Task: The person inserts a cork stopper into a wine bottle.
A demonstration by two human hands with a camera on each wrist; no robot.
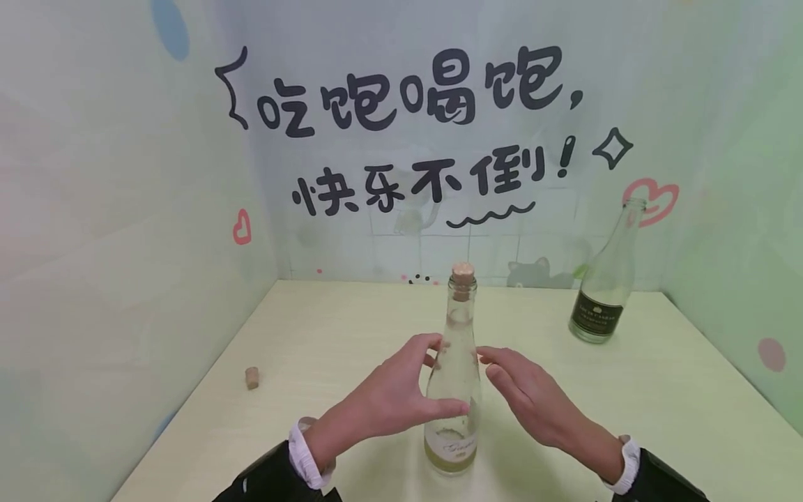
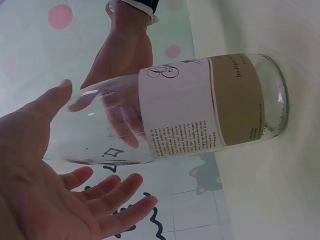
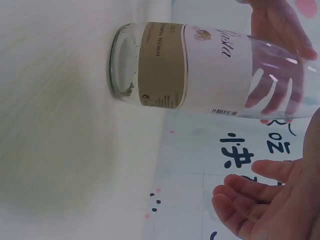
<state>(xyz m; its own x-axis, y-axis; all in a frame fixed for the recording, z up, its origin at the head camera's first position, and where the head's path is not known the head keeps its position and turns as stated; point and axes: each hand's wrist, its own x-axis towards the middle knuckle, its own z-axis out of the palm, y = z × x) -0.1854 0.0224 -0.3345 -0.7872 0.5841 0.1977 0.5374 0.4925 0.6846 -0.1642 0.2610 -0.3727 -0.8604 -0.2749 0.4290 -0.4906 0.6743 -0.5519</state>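
Observation:
A clear glass bottle [image 1: 450,387] stands upright near the front of the table, a cork [image 1: 463,276] seated in its mouth. Its white and tan label [image 2: 200,107] shows close up in the left wrist view. My left hand [image 1: 392,396] curves loosely around the bottle's left side, thumb in front and fingers behind, spread apart in the left wrist view. On the other side my right hand [image 1: 536,399] has its relaxed fingers extended close to the glass. Seen from the right wrist, those right fingers [image 3: 240,202] are loosely bent beside the bottle, with nothing in them.
A second, uncorked glass bottle [image 1: 605,286] with a black label stands at the back right of the pale table [image 1: 351,314]. One loose cork [image 1: 252,378] is on the left side. Printed walls [image 1: 401,251] enclose the table at the back and both sides.

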